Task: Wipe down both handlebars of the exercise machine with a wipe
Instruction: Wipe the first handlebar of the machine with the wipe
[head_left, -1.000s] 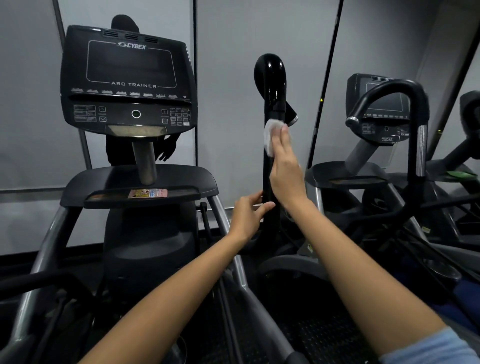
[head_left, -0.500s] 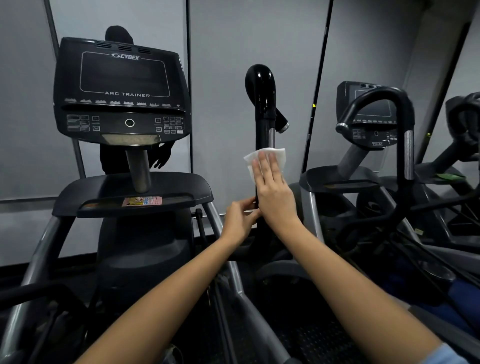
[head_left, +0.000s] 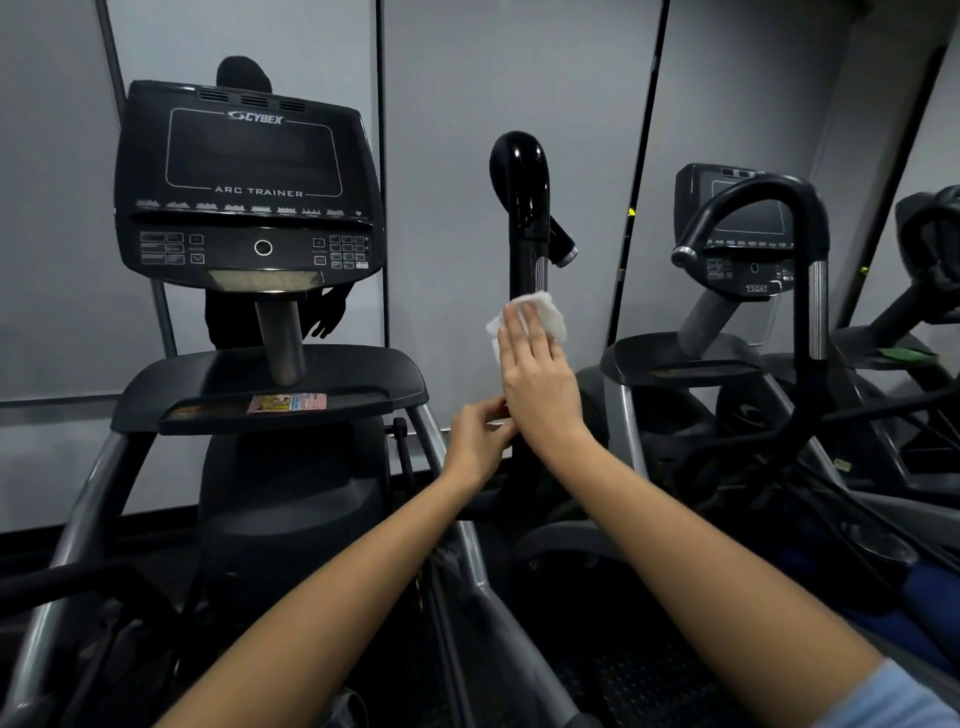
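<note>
The right handlebar (head_left: 525, 208) of the Cybex machine is a glossy black upright post with a curved top, in the middle of the view. A white wipe (head_left: 545, 312) lies against the post below its curved grip. My right hand (head_left: 540, 379) presses the wipe onto the post with straight fingers. My left hand (head_left: 475, 441) sits just below, its fingers curled at the post's left side and pinching a lower white edge that looks like the wipe. The left handlebar is out of view.
The Cybex console (head_left: 249, 187) and its tray (head_left: 270, 389) stand at left, grey frame rails (head_left: 72, 525) running down toward me. A second machine with a black looped handle (head_left: 753, 208) stands at right. A grey wall with dark reflections lies ahead.
My right hand slid the wipe down the post from near the curved top to lower on the shaft and flattened on it. My left hand rose to the post just under it.
</note>
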